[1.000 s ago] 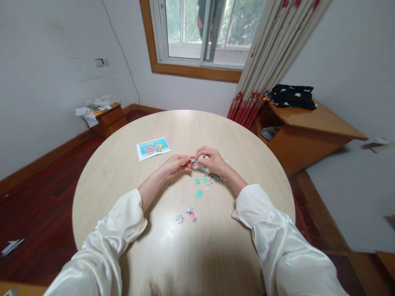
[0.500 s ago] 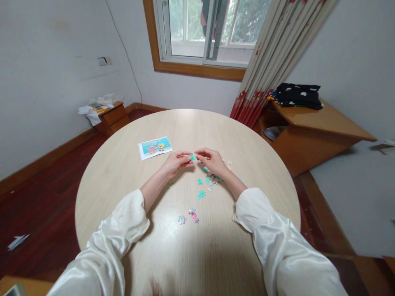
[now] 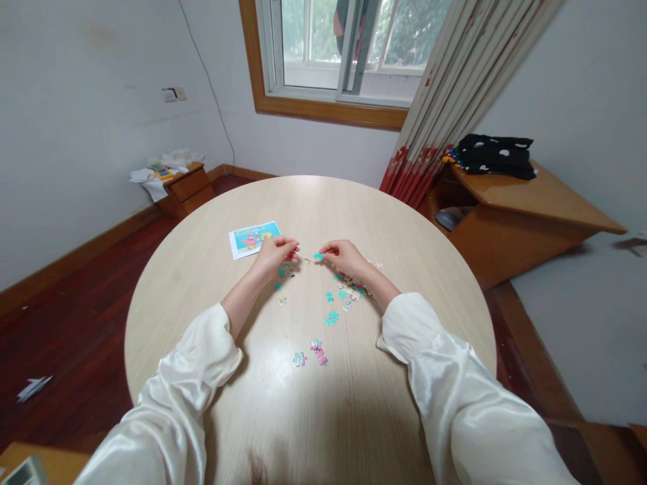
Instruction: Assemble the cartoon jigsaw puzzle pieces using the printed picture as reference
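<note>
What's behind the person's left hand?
A printed card with pink and yellow cartoon figures. The left hand covers its lower right corner, so that part cannot be seen.

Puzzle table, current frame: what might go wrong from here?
1. The turquoise piece is held only at the fingertips of the right hand, so it might slip.
2. The right wrist is close to the loose pile; a low sweep could scatter pieces.
3. The left hand overlaps the picture card in view; contact is unclear, but a brush could shift the card.
</note>
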A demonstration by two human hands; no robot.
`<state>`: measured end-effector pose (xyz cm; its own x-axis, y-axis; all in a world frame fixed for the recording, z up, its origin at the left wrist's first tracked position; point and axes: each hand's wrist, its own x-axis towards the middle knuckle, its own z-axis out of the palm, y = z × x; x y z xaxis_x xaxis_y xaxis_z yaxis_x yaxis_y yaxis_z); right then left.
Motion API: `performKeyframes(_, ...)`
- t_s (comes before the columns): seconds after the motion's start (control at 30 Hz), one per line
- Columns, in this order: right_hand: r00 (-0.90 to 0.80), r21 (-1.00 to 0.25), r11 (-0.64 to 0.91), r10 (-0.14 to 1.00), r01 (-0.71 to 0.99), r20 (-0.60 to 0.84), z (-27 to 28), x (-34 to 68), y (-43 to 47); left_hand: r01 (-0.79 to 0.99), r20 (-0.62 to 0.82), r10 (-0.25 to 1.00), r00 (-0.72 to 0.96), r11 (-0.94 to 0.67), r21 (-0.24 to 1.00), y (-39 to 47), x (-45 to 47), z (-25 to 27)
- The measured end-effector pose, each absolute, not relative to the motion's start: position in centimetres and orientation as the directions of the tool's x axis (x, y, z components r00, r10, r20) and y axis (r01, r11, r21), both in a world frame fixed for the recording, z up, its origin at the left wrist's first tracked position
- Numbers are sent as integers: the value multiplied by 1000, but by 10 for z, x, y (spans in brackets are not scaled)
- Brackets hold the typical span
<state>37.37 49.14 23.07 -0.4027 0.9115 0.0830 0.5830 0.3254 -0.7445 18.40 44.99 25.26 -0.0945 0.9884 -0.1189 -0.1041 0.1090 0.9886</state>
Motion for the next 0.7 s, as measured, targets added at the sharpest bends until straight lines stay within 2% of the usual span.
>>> performKeyframes(0.2, -389, -614, 320, 921, 722, 22, 229, 373, 503, 60, -16, 981, -195, 28, 998, 455, 164, 254)
performKeyframes(0.37, -399, -523, 350, 917, 777, 21, 231, 370, 504, 326, 100, 980, -173, -39, 944, 456, 170, 243)
performKeyframes(0.5, -424, -472, 389, 905, 791, 36, 233, 370, 501, 524, 149, 988, -29, -112, 845, 454, 180, 233)
performKeyframes(0.6, -433, -446, 412, 899, 795, 59, 235, 371, 497, 608, 158, 982, 107, -190, 771, 449, 184, 232)
performKeyframes(0.63, -435, -439, 419, 898, 795, 68, 235, 371, 496, 652, 164, 973, 160, -229, 723, 447, 185, 234)
performKeyframes(0.7, -441, -427, 431, 894, 795, 83, 236, 372, 493, 768, 163, 945, 284, -326, 551, 442, 186, 237)
